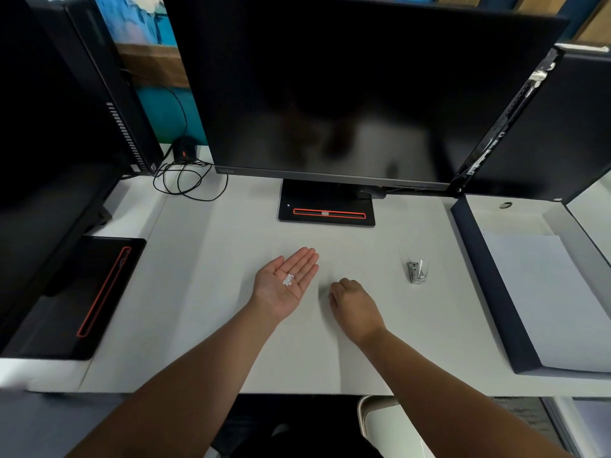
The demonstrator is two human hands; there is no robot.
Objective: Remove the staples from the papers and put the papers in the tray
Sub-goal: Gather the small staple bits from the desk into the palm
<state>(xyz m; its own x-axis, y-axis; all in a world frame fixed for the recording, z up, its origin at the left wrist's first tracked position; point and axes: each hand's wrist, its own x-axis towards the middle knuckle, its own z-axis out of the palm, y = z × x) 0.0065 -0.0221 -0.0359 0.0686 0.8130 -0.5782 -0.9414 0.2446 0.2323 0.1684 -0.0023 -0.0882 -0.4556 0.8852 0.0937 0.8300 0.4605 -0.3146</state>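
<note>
Left hand (pixel 287 282) palm up over the desk (pixel 231 259), fingers straight and together; a small cluster of white bits (pixel 288 280) lies in the palm; right hand (pixel 353 304) just beside it, knuckles up, fingers curled down to the desk surface, can't tell if it pinches anything; staple remover (pixel 418 271) sits alone on the desk, right of both hands, untouched; papers (pixel 545 299) lie flat in the dark-walled tray (pixel 489 285) at the desk's right edge; dark monitor (pixel 347 94) stands behind.
</note>
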